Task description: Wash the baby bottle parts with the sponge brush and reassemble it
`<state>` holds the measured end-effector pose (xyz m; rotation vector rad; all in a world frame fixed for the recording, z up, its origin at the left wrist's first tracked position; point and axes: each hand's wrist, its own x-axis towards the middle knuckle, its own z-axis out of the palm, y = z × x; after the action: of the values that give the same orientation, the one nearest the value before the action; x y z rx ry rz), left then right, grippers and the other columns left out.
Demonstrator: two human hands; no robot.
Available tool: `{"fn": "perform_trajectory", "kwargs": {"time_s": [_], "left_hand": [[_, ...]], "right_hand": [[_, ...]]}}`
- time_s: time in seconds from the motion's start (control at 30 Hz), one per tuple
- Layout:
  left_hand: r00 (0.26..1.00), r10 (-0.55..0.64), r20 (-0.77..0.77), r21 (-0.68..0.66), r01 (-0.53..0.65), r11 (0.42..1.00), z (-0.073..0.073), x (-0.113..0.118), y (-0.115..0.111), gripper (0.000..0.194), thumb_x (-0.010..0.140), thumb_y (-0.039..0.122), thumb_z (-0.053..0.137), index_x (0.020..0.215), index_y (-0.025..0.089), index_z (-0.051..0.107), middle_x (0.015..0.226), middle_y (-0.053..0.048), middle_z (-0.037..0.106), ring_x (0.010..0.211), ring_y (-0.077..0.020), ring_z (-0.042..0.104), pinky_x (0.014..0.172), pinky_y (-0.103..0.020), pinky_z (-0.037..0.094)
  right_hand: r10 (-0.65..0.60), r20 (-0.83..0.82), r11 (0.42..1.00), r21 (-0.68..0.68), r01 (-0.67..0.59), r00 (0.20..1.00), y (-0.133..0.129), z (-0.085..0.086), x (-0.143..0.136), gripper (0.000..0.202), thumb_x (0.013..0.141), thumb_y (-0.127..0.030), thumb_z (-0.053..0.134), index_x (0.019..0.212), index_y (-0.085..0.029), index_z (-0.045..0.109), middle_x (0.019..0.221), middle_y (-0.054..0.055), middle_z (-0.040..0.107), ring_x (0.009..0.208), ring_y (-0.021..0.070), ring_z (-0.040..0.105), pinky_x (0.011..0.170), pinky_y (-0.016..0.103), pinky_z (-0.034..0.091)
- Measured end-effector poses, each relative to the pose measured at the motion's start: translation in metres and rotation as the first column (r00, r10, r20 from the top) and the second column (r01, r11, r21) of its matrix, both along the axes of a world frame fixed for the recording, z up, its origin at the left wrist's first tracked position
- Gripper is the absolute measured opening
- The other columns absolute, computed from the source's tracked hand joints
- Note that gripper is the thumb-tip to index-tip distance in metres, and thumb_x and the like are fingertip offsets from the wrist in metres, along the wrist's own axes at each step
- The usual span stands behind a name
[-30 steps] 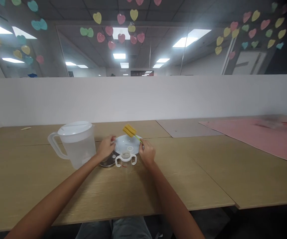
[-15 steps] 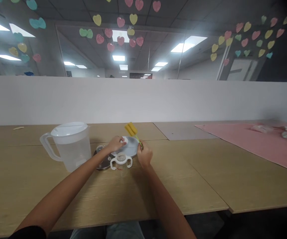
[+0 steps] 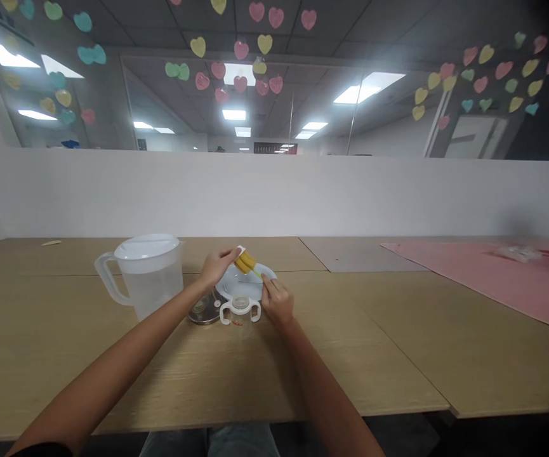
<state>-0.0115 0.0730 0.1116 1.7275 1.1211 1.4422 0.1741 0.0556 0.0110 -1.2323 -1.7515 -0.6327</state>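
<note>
My right hand [image 3: 278, 299] is closed around the thin green handle of a sponge brush [image 3: 244, 261], whose yellow head points up and left. My left hand [image 3: 219, 265] pinches a small white cap [image 3: 241, 250], which meets the top of the sponge. Below them sits a white bowl [image 3: 226, 287] holding what looks like water. In front of it a clear baby bottle [image 3: 240, 313] stands upright without a lid, a white two-handled ring around its neck. Left of the bottle lies a round metal tray [image 3: 204, 315] with small clear and white parts on it, partly hidden by my left forearm.
A large translucent pitcher [image 3: 153, 279] with a white lid stands left of my left forearm. On the right a pink cloth [image 3: 488, 273] covers part of the table, with plastic-wrapped items [image 3: 516, 252] on it. A white wall [image 3: 274, 193] rises behind the table.
My left hand has lifted the white cap from over the bowl up to the sponge. The brush head has dipped down and left to meet it. The view has shifted slightly.
</note>
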Motion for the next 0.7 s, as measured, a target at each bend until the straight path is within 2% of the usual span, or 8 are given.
{"fn": "perform_trajectory", "kwargs": {"time_s": [0.07, 0.13, 0.27, 0.33, 0.4, 0.53, 0.6, 0.7], "left_hand": [[0.993, 0.012, -0.118, 0.074, -0.003, 0.997, -0.004, -0.007, -0.003, 0.036, 0.069, 0.049, 0.064, 0.085, 0.017, 0.072, 0.085, -0.003, 0.071, 0.082, -0.0218, 0.061, 0.075, -0.028, 0.045], [0.989, 0.059, -0.136, 0.138, -0.041, 0.990, -0.009, -0.015, -0.006, 0.034, 0.066, 0.042, 0.069, 0.091, 0.019, 0.071, 0.093, -0.003, 0.071, 0.086, -0.0220, 0.061, 0.080, -0.029, 0.044], [0.956, 0.290, -0.049, 0.241, -0.270, 0.932, -0.019, -0.026, -0.007, 0.042, 0.069, 0.036, 0.068, 0.108, 0.020, 0.065, 0.103, -0.006, 0.067, 0.089, -0.0222, 0.060, 0.082, -0.031, 0.045], [0.919, 0.382, -0.093, 0.330, -0.334, 0.883, -0.022, -0.030, -0.007, 0.044, 0.072, 0.033, 0.066, 0.113, 0.019, 0.062, 0.106, -0.008, 0.065, 0.092, -0.0233, 0.059, 0.085, -0.033, 0.044], [0.895, 0.406, -0.182, 0.416, -0.304, 0.857, -0.023, -0.032, -0.007, 0.044, 0.072, 0.030, 0.065, 0.115, 0.019, 0.061, 0.108, -0.009, 0.063, 0.099, -0.0251, 0.056, 0.092, -0.036, 0.040], [0.902, 0.330, -0.279, 0.448, -0.182, 0.875, -0.028, -0.033, -0.013, 0.049, 0.074, 0.026, 0.063, 0.122, 0.022, 0.054, 0.118, -0.009, 0.059, 0.112, -0.0257, 0.050, 0.100, -0.037, 0.035], [0.904, 0.324, -0.278, 0.445, -0.177, 0.878, -0.037, -0.037, -0.018, 0.055, 0.074, 0.024, 0.061, 0.127, 0.021, 0.047, 0.123, -0.009, 0.056, 0.116, -0.0257, 0.048, 0.101, -0.038, 0.034], [0.885, 0.378, -0.273, 0.457, -0.226, 0.860, -0.063, -0.048, -0.027, 0.052, 0.076, 0.023, 0.058, 0.126, 0.019, 0.047, 0.121, -0.011, 0.056, 0.115, -0.0270, 0.048, 0.101, -0.040, 0.035]], "right_hand": [[-0.002, 0.035, 1.000, -0.005, 0.002, 0.999, 0.001, 0.000, 0.003, 0.037, 0.089, -0.016, 0.036, 0.113, -0.020, 0.065, 0.072, 0.006, 0.063, 0.065, 0.0120, 0.057, 0.062, 0.020, 0.041], [0.004, 0.051, 1.000, -0.017, -0.003, 0.999, 0.002, 0.000, 0.004, 0.037, 0.089, -0.016, 0.037, 0.113, -0.020, 0.065, 0.073, 0.006, 0.064, 0.067, 0.0125, 0.057, 0.064, 0.020, 0.041], [-0.025, -0.018, 1.000, -0.013, 0.025, 1.000, 0.002, 0.002, 0.001, 0.035, 0.090, -0.018, 0.038, 0.111, -0.022, 0.065, 0.076, 0.006, 0.065, 0.069, 0.0131, 0.058, 0.065, 0.021, 0.041], [-0.068, -0.124, 0.998, 0.006, 0.069, 0.990, 0.002, 0.004, -0.001, 0.035, 0.092, -0.019, 0.036, 0.113, -0.020, 0.064, 0.083, 0.007, 0.067, 0.074, 0.0139, 0.059, 0.067, 0.021, 0.041], [-0.098, -0.197, 0.994, 0.020, 0.104, 0.975, 0.002, 0.004, -0.002, 0.037, 0.094, -0.021, 0.033, 0.116, -0.017, 0.062, 0.089, 0.009, 0.067, 0.079, 0.0148, 0.060, 0.070, 0.022, 0.042], [-0.079, -0.115, 0.997, -0.012, 0.078, 0.990, 0.003, 0.001, -0.002, 0.036, 0.093, -0.021, 0.034, 0.114, -0.019, 0.063, 0.087, 0.008, 0.068, 0.075, 0.0145, 0.060, 0.068, 0.022, 0.041], [-0.077, -0.125, 0.997, -0.032, 0.073, 0.989, 0.004, 0.000, -0.001, 0.036, 0.092, -0.021, 0.035, 0.112, -0.018, 0.064, 0.087, 0.007, 0.068, 0.075, 0.0146, 0.060, 0.067, 0.022, 0.040], [-0.113, -0.236, 0.993, -0.056, 0.102, 0.965, 0.006, 0.002, 0.002, 0.036, 0.090, -0.022, 0.035, 0.111, -0.016, 0.064, 0.091, 0.008, 0.069, 0.077, 0.0152, 0.061, 0.066, 0.022, 0.040]]}}
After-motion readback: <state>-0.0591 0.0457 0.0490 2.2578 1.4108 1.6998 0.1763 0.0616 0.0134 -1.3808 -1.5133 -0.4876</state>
